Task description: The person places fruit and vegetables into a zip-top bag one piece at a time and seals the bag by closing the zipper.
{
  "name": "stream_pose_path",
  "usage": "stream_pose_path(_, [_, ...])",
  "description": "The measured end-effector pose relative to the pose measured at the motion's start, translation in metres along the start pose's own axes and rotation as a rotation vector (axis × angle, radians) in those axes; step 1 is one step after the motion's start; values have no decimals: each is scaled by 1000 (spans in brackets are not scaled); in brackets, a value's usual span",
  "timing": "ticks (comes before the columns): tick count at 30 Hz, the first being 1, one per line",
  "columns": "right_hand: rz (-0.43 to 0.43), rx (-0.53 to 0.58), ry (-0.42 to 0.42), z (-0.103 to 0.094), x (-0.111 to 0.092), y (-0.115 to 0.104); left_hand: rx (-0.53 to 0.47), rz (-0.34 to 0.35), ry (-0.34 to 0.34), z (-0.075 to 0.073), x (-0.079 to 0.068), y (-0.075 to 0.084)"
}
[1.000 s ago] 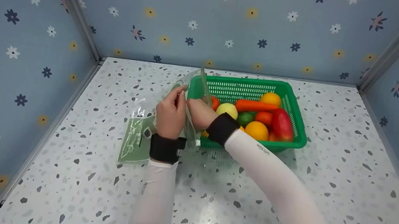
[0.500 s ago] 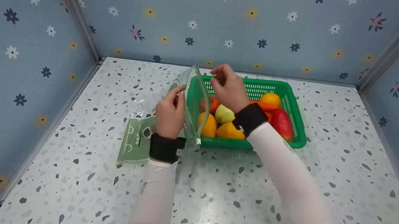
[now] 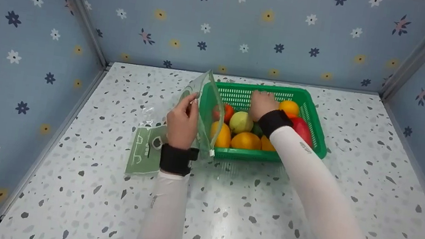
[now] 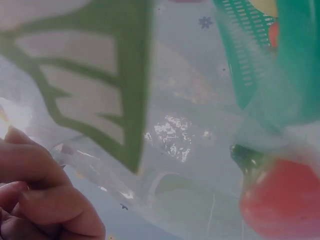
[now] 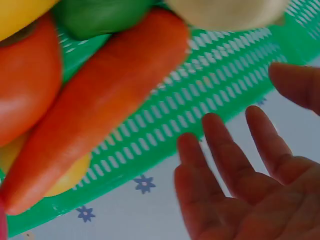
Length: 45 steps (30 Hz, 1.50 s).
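My left hand (image 3: 182, 125) pinches the edge of a clear zip bag (image 3: 206, 129), whose mouth gapes toward the green basket (image 3: 249, 155). Through the plastic in the left wrist view, a red round vegetable (image 4: 282, 200) with a green stem shows low in the bag. The right hand (image 3: 261, 106) is over the basket's far middle part. In the right wrist view its fingers are spread and hold nothing, a little apart from a carrot (image 5: 100, 100). In the head view the hand and wrist hide most of that carrot.
Around the carrot lie a pale yellow-green fruit (image 3: 241, 122), an orange (image 3: 289, 108), a red mango (image 3: 303, 129) and several other fruits. A flat green-printed plastic bag (image 3: 144, 151) lies left of the left wrist. Flower-patterned panels (image 3: 248, 23) enclose the table.
My right hand has come out of the bag's mouth and moved right across the basket to above the carrot. The left hand has stayed at the bag's edge.
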State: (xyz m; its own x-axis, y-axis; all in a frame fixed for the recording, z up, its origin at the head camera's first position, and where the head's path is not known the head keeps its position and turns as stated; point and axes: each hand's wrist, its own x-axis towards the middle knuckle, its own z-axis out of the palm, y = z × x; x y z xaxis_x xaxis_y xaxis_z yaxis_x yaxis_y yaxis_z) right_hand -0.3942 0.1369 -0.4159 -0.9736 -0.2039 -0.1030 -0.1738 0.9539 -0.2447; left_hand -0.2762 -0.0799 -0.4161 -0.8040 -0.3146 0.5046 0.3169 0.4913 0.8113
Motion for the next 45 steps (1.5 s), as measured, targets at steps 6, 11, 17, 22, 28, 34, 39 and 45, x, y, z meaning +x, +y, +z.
stream_pose_path(6, [71,-150,-124,11,0,12,-4,-1,-4,1,-3,0])
stream_pose_path(11, [51,-185,-133,14,-1,19,-12,-4,-6,1,-3,-1])
stream_pose_path(17, [34,-140,-26,19,0,22,-11,-22,-13,0,-2,-1])
stream_pose_path(22, [17,-94,41,8,1,15,-12,-3,-10,-2,-1,0])
stream_pose_path(28, [-24,86,131,-16,-4,6,-12,-7,-21,-2,-1,0])
stream_pose_path(34, [-99,427,223,-42,-19,-3,-6,-22,-25,-2,-1,0])
stream_pose_path(39, [-210,695,390,-66,-41,-20,-5,-19,-20,-1,0,0])
stream_pose_path(45, [-445,1005,506,-80,-66,-44,-9,-33,-18,-1,1,0])
